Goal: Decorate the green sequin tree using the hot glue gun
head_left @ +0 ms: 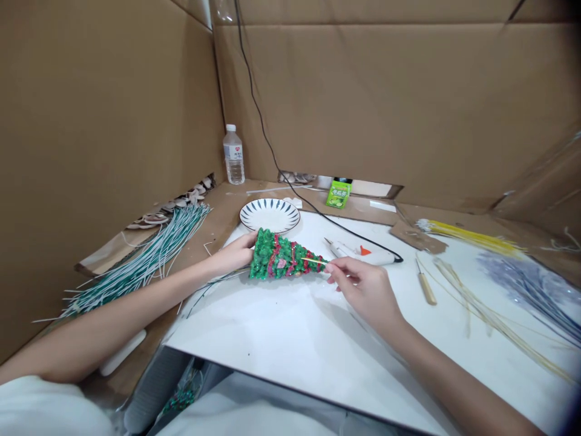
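Note:
A small green beaded Christmas tree (284, 257) with red garland bands lies on its side in the air above the white board, its tip pointing right. My left hand (236, 253) is closed around its wide base; some of those fingers are hidden behind the tree. At the narrow end, my right hand (365, 287) pinches a thin, pale toothpick (312, 261), whose point lies across the red and green beads. Thin green wires (213, 284) trail to the left beneath my left wrist.
Behind the tree are a striped plate (269, 224) and a white glue gun (349, 251) with a black cord. A wooden-handled awl (426, 288) and wire bundles (472, 236) lie to the right. Green and white wires (149, 260) fill the left. A bottle (233, 158) stands by the cardboard wall.

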`<state>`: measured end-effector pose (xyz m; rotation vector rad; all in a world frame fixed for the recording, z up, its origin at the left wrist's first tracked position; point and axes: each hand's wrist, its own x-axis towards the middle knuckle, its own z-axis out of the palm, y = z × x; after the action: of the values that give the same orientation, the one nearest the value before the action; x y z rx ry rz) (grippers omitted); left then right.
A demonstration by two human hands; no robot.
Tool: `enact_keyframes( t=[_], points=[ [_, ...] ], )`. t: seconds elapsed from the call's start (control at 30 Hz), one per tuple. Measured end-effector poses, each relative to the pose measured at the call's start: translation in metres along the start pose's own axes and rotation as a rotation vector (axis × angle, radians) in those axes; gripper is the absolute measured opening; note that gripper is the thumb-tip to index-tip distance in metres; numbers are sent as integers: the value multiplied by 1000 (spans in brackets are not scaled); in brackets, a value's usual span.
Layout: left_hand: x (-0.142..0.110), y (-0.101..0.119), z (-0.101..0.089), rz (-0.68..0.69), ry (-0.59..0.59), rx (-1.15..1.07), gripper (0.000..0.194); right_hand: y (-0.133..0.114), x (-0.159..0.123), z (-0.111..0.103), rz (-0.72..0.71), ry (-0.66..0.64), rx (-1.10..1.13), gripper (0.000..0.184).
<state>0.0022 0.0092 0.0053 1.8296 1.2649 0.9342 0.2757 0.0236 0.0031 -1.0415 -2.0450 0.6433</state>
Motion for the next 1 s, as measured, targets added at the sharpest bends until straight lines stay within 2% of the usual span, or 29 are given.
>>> enact_keyframes(
  t=[0.17,0.3,0.47,0.77,0.9,1.0],
  points=[
    [0,3,2,3,-8,75,35,0,1,1,-110,33,-83,22],
    [-1,6,7,14,-4,130,33,1,1,3,-77,-15,-77,21],
    [-3,6,10,30,3,175,39,-2,4,7,7,-59,-28,24],
    [-3,9,14,-13,40,135,46,-4,12,19,41,-76,9,29],
    [-2,10,16,-10,38,89,35,-16,15,-5,64,-81,94,32],
    [-1,8,16,27,61,91,32,-25,3,-34,-13,-232,204,40]
  ],
)
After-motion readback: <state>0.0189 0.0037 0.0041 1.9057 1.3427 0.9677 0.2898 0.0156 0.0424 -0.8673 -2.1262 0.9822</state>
